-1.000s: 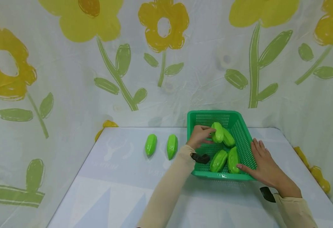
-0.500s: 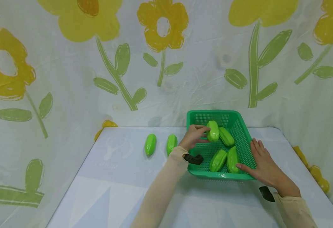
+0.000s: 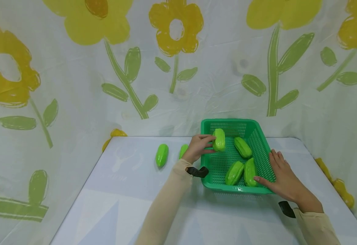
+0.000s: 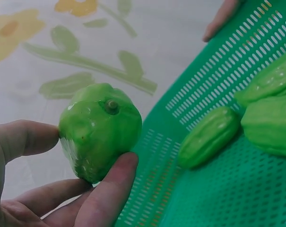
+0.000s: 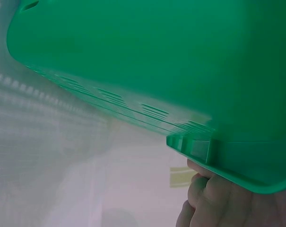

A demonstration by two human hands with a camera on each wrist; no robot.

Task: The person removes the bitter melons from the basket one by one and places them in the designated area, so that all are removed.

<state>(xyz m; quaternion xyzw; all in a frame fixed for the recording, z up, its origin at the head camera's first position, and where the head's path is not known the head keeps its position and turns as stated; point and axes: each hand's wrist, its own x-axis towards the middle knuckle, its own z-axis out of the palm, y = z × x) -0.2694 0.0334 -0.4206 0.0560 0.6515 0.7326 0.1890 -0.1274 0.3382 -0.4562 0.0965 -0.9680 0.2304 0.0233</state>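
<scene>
My left hand (image 3: 199, 147) pinches a ribbed, glossy green fruit (image 3: 219, 140) between thumb and fingers, over the left side of the green basket (image 3: 236, 189). A stubby stem end of that fruit shows in the left wrist view. Inside the basket lie three similar fruits: one toward the back (image 3: 242, 147) and two at the front, the left one (image 3: 234, 173) and the right one (image 3: 250, 172). My right hand (image 3: 284, 178) rests against the basket's right side, fingers straight along the outside and thumb over the rim. The right wrist view shows those fingers below the rim.
On the white table (image 3: 129, 211), left of the basket, lie two more green fruits: a far left one (image 3: 162, 155) and another (image 3: 183, 150) partly hidden by my left hand. A flower-printed cloth (image 3: 215, 68) hangs behind and on both sides.
My left hand has carried its green fruit leftward over the basket, away from the back fruit, and now overlaps one fruit on the table. My right hand has stayed at the basket's side.
</scene>
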